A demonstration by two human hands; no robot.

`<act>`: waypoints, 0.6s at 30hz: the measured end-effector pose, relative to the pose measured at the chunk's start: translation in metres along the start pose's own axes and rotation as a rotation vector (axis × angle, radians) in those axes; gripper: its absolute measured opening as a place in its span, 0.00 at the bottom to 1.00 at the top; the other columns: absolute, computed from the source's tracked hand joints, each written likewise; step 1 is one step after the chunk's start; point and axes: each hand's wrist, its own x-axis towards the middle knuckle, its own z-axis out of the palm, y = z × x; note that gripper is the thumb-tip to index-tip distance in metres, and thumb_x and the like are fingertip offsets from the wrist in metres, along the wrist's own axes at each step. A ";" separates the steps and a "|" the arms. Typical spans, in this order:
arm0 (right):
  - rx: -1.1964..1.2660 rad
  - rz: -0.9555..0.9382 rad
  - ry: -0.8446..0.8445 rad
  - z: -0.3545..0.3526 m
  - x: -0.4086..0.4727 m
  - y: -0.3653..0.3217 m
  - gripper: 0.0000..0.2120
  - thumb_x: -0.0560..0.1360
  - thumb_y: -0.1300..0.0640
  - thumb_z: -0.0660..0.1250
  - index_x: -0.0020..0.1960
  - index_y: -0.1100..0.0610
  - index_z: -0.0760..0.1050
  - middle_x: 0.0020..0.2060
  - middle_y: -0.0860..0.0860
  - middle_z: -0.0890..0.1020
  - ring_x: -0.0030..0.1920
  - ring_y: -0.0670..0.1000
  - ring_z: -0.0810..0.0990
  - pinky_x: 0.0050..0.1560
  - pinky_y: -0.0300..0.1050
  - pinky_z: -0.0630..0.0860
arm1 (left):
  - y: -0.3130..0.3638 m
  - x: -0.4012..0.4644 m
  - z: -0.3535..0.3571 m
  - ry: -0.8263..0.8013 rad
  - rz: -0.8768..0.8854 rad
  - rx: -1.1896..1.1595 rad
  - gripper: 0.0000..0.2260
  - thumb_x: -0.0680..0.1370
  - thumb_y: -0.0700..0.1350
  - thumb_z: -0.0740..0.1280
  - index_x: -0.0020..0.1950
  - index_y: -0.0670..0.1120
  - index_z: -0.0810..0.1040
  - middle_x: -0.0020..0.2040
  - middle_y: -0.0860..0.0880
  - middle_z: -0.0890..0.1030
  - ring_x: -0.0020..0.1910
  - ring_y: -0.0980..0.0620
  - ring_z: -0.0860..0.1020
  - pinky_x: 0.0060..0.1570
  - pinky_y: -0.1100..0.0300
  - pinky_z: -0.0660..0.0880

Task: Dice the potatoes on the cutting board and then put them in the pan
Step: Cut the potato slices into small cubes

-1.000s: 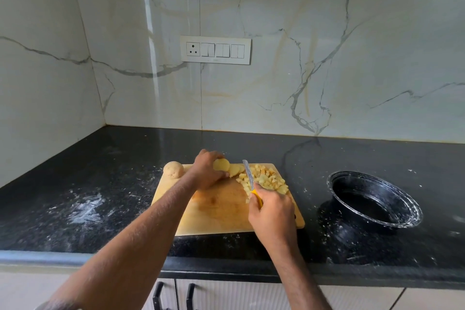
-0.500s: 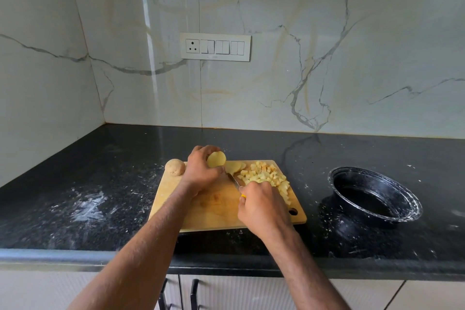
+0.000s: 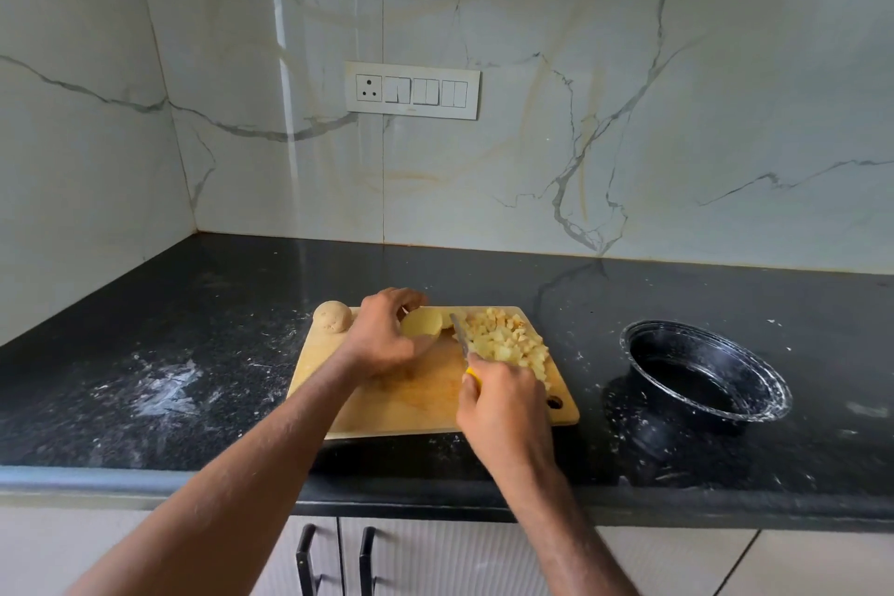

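We see a rectangular pale wooden cutting board [image 3: 387,402] lying on a black speckled stone countertop [image 3: 193,353]. The left hand [image 3: 382,339] curls its fingers round a cut yellow potato piece [image 3: 422,322], holding it on the board with its flat cut face turned towards the right. The right hand [image 3: 505,407] grips the yellow handle of a small knife [image 3: 459,336], whose grey blade points away from us and stands just beside the held piece, between it and a heap of diced yellow potato cubes [image 3: 508,341] on the board's far right part. We cannot tell whether the blade's edge touches the held piece. A whole round unpeeled potato [image 3: 332,316] sits at the board's far left corner, just beside the left hand. To the right of the board, well apart from it, stands a round black pan with a white-flecked rim [image 3: 754,373], and we make out no potato inside it. White smears mark the countertop to the left. A white switch panel [image 3: 412,90] sits on the marble-patterned wall behind.
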 end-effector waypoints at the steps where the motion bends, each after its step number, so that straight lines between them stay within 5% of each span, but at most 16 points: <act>1: 0.028 -0.012 0.007 0.003 -0.003 -0.001 0.15 0.78 0.54 0.68 0.64 0.55 0.81 0.48 0.49 0.87 0.42 0.47 0.85 0.42 0.39 0.82 | 0.001 -0.005 -0.004 -0.031 0.014 0.049 0.25 0.69 0.51 0.77 0.64 0.46 0.80 0.57 0.51 0.81 0.51 0.54 0.78 0.51 0.64 0.76; 6: 0.049 -0.077 0.025 0.006 -0.005 -0.002 0.15 0.76 0.58 0.71 0.62 0.58 0.82 0.45 0.51 0.87 0.39 0.49 0.84 0.39 0.40 0.80 | -0.002 -0.032 -0.023 -0.102 0.057 0.174 0.26 0.65 0.59 0.71 0.58 0.47 0.84 0.53 0.50 0.82 0.46 0.53 0.77 0.51 0.57 0.77; 9: 0.041 -0.131 0.008 0.006 -0.008 -0.004 0.16 0.76 0.59 0.71 0.62 0.59 0.81 0.46 0.51 0.87 0.40 0.49 0.84 0.40 0.40 0.81 | -0.008 -0.045 -0.022 -0.142 0.080 0.188 0.30 0.64 0.64 0.69 0.60 0.47 0.83 0.55 0.49 0.82 0.53 0.52 0.76 0.57 0.57 0.72; 18: 0.124 -0.133 -0.043 0.001 -0.013 -0.017 0.16 0.76 0.58 0.69 0.63 0.58 0.81 0.51 0.52 0.86 0.47 0.50 0.85 0.47 0.40 0.82 | -0.005 -0.054 -0.022 -0.036 -0.023 0.134 0.24 0.63 0.65 0.69 0.44 0.46 0.84 0.41 0.50 0.81 0.43 0.51 0.76 0.47 0.52 0.74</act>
